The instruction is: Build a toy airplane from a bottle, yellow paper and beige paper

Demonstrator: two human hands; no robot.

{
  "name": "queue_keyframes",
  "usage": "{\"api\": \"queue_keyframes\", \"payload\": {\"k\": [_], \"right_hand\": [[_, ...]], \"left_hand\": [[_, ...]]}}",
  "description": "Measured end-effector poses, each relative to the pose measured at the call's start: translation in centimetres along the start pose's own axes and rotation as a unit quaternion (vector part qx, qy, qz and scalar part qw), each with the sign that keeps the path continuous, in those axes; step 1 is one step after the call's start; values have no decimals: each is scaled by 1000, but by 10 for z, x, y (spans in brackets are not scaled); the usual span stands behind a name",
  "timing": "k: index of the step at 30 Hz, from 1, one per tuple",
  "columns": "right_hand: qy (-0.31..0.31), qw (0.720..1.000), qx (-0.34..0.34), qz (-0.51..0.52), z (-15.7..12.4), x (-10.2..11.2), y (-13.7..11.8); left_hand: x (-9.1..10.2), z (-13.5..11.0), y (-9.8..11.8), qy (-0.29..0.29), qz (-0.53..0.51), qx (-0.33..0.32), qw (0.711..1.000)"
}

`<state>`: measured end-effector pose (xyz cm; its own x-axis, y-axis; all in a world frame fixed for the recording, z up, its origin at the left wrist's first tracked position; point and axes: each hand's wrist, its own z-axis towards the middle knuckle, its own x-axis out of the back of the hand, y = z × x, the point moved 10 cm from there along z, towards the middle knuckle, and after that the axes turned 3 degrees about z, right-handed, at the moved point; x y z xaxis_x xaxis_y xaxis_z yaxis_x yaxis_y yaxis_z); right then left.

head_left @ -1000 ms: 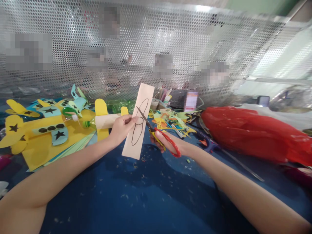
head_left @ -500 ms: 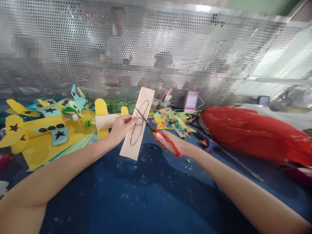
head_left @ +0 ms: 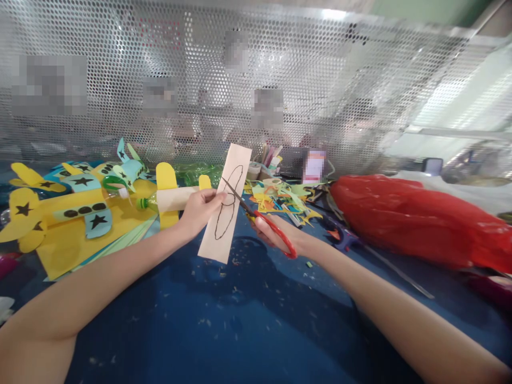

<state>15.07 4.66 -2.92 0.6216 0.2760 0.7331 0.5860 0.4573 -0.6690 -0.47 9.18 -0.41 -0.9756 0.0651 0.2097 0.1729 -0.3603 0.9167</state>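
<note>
Counter (head_left: 160,330) in blue, flecked with bits, spreads below both hands. Right grip (head_left: 285,225) is wrapped round red-handled scissors (head_left: 276,228), a blade crossing the pale strip (head_left: 218,248) that the left grip (head_left: 203,207) pinches by its edge. Beyond the right grip sit paper scraps (head_left: 276,194); farther, a perforated screen (head_left: 312,69).

1 red bag (head_left: 408,221), paper scraps (head_left: 276,193)

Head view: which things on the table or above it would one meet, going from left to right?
Yellow paper plane, green bottle cap, left hand, pale paper strip, scissors' red handle, purple object, red plastic bag.
</note>
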Motion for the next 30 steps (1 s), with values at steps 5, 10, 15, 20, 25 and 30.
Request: {"api": "queue_keyframes", "payload": {"k": [5, 10, 15, 20, 25, 30], "right_hand": [[3, 1000, -3, 1, 0, 0, 0], [8, 1000, -2, -7, 0, 1, 1], [16, 1000, 1, -12, 1, 3, 0], [12, 1000, 0, -12, 0, 3, -3], [9, 1000, -12, 1, -1, 4, -3], [-27, 998, -41, 33, -2, -3, 6]], "left_hand": [[-1, 0, -4, 2, -12, 13, 1000], [-1, 1, -6, 5, -24, 7, 1000], [-1, 2, -8, 4, -31, 10, 999], [-7, 1, -9, -18, -69, 27, 997], [-11, 2, -6, -31, -124, 30, 991], [-15, 1, -17, -43, -167, 80, 982]]}}
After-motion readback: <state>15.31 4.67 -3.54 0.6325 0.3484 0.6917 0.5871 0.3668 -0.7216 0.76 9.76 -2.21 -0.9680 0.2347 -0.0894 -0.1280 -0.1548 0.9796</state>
